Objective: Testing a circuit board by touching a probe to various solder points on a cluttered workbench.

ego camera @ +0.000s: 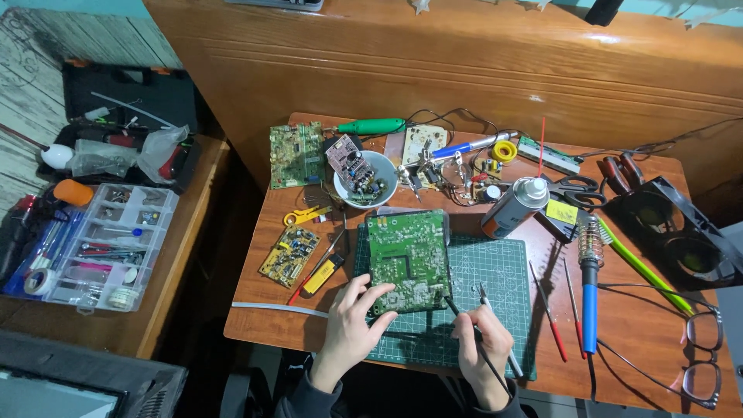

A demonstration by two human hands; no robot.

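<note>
Far off to the left of the left hand (350, 329), a clear parts box (101, 248) sits on a side bench, its little compartments open so small pieces stay sorted and within reach. Nearer that hand, a yellow circuit board (289, 255) lies flat on the table (635, 348), set aside. The left hand is spread open, fingers pressing the near edge of the green circuit board (408, 262), which lies on the green cutting mat (495, 271) just ahead of both hands; the press looks meant to keep the board from sliding. The right hand (481, 340) is closed around a thin dark tool (464, 329) held like a pen, its tip at the board's near right corner. Beyond the board stands a white bowl (365, 179) of small parts. To the right of the right hand lie a blue-handled soldering iron (590, 306) and glasses (700, 356). The tool's tip is too small to tell, and its lower end is hidden by the hand.
</note>
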